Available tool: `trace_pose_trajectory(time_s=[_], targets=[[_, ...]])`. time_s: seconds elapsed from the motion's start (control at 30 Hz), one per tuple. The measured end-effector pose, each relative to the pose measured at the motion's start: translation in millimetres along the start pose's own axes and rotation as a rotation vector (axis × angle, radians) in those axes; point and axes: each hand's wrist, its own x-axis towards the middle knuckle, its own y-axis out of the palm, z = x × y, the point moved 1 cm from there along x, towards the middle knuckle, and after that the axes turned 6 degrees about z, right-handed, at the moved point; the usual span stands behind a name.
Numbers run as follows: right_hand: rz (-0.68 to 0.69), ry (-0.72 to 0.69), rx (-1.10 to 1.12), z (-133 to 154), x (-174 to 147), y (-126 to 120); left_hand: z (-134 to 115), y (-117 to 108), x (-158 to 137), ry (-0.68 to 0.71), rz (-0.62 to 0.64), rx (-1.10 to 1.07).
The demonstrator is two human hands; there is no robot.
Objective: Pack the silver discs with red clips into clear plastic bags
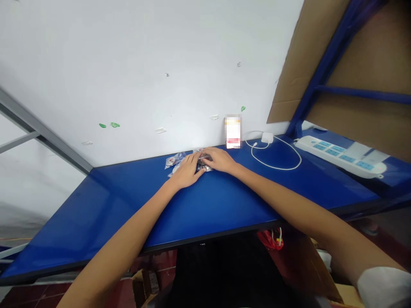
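Note:
Several small clear plastic bags (171, 161) lie in a cluster on the blue tabletop (205, 205), near the wall. My left hand (186, 172) rests over them with its fingers stretched forward and its thumb out to the right. Close beside it, my right hand (220, 159) has its fingers and thumb curled round something dark and shiny, too small and too covered to name. What the bags contain is mostly hidden; a few look pale or metallic. Both hands cover much of the cluster.
A lit phone (233, 132) leans upright against the white wall (135, 77). Right of it lie a white charger (267, 137) and its looped cable (272, 167). Farther right is a white power strip (340, 157), beside a blue metal frame (316, 79). The table's dark front edge (212, 236) runs below my forearms.

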Motion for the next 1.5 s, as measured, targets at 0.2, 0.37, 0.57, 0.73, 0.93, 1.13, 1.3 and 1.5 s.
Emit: trace_pose_trajectory(time_s=[0.2, 0.37, 0.57, 0.73, 0.93, 1.13, 1.3, 1.5], targets=[[0.076, -0.042, 0.288, -11.2, 9.0, 15.7, 29.5, -6.6, -1.6, -0.061, 0.035, -0.001], [0.077, -0.137, 0.355, -22.2, 10.0, 15.5, 50.7, -22.2, -5.4, -0.169, 0.030, -0.020], [-0.022, -0.083, 0.037, -6.8, 10.5, 23.4, 60.0, -25.5, -5.3, -0.246, 0.014, 0.010], [-0.038, -0.091, -0.216, 8.6, 14.4, 20.9, 46.4, -29.3, -1.7, -0.275, -0.059, 0.143], [-0.102, -0.225, -0.279, 24.5, 8.7, 5.5, 35.3, -29.2, -3.4, -0.318, -0.083, 0.188], [0.040, -0.457, -0.282, 33.9, 6.6, 6.5, 44.8, -25.5, -4.5, -0.366, -0.067, 0.171], [-0.003, -0.396, -0.102, 22.4, 3.5, 5.1, 42.9, -27.3, -5.0, -0.320, -0.082, 0.087], [-0.058, -0.174, 0.016, 8.3, 4.5, 5.6, 22.2, -40.8, -6.4, -0.215, -0.309, -0.010]])
